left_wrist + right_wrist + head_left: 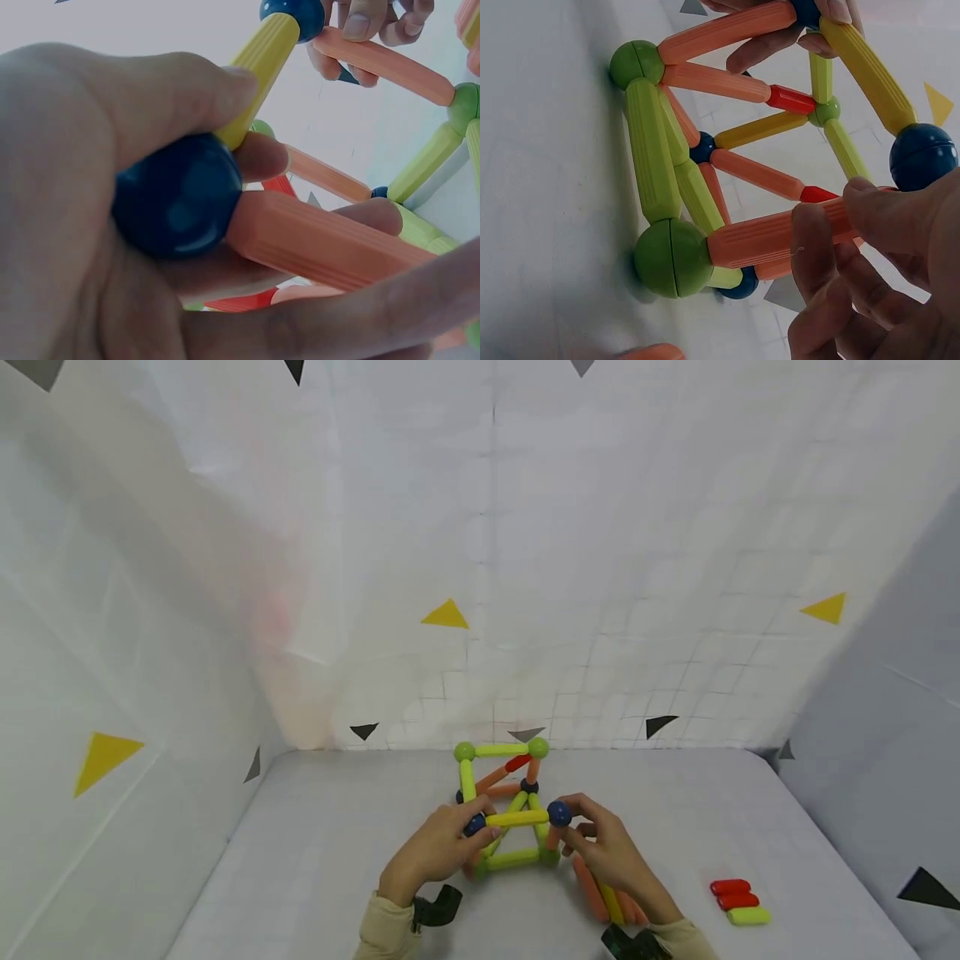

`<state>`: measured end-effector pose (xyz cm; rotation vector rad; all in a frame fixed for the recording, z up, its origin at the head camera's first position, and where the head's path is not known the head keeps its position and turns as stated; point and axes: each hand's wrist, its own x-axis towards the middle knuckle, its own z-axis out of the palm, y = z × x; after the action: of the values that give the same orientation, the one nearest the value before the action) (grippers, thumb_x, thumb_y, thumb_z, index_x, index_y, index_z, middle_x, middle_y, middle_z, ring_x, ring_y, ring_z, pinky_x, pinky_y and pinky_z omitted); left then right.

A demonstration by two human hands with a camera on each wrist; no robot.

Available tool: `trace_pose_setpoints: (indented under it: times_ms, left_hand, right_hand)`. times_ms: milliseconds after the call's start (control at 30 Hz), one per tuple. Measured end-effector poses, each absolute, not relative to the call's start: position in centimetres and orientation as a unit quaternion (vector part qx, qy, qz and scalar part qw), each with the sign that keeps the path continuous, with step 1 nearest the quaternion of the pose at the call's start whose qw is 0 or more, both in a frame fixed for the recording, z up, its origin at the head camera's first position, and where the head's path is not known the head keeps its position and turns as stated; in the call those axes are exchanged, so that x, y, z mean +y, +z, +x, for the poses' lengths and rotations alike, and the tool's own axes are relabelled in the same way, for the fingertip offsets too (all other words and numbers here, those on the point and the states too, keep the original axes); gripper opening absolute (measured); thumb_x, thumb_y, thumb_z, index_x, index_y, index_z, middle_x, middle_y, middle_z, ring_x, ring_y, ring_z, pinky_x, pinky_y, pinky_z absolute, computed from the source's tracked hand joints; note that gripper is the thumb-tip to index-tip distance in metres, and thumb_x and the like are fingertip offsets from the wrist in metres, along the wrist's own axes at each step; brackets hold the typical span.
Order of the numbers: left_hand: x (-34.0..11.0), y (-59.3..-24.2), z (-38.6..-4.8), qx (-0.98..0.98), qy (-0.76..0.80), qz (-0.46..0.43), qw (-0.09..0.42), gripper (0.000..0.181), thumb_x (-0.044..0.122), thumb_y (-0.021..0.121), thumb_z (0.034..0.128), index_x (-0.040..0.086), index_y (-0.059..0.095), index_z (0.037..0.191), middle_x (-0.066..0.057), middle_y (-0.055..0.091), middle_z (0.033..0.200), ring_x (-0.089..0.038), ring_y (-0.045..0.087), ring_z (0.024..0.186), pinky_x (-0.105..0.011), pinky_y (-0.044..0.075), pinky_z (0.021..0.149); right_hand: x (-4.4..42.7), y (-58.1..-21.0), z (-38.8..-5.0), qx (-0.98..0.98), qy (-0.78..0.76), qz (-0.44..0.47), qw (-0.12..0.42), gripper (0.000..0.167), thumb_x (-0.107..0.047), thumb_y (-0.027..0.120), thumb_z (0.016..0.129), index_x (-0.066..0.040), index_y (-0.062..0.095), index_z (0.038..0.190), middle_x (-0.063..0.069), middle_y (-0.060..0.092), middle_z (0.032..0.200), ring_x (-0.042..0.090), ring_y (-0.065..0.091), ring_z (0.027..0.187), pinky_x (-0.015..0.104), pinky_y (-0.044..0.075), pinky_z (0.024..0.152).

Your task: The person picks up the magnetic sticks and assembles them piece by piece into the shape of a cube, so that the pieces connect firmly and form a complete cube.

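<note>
A frame of ball-and-rod magnetic building pieces stands on the table, with green rods (513,859) and green balls (673,259) at its base. My left hand (435,847) grips the blue ball (180,199) at the near left top corner, its thumb against the yellow rod (517,817). That rod spans to a second blue ball (924,157) at the near right corner. Just below this ball, my right hand (611,847) pinches the upright orange rod (754,238) between thumb and fingers. In the right wrist view, the orange rod's lower end meets a green ball.
Loose orange rods (590,889) and a yellow rod (611,904) lie under my right forearm. Farther right are two short red rods (731,887) and a short green rod (748,916). White sheeted walls (600,568) enclose the table (315,860) at the back and sides.
</note>
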<state>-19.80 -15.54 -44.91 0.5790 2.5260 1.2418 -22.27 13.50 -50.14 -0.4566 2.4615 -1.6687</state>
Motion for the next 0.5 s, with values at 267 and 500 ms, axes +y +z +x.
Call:
trace_pose_setpoints:
  times_ms: [267, 500]
  left_hand:
    - [-15.19, -44.99, -19.47, 0.868, 0.438, 0.191, 0.138, 0.014, 0.038, 0.063, 0.1077, 0.026, 0.063, 0.114, -0.013, 0.071, 0.078, -0.022, 0.071, 0.058, -0.026, 0.053, 0.056]
    - [-15.29, -44.75, -19.56, 0.880, 0.416, 0.197, 0.120, 0.014, 0.039, 0.062, 0.1080, 0.026, 0.063, 0.114, -0.006, 0.069, 0.069, -0.022, 0.069, 0.057, -0.025, 0.048, 0.056]
  right_hand:
    - [14.15, -50.47, -22.22, 0.812, -0.554, -0.161, 0.084, 0.030, -0.009, 0.069, 0.103, -0.008, 0.063, 0.131, 0.016, 0.066, 0.119, 0.023, 0.071, 0.082, 0.042, 0.063, 0.072]
    - [13.93, -50.65, -22.57, 0.813, -0.550, -0.170, 0.086, 0.026, -0.020, 0.072, 0.103, -0.013, 0.064, 0.127, 0.015, 0.066, 0.118, 0.025, 0.073, 0.084, 0.042, 0.062, 0.068]
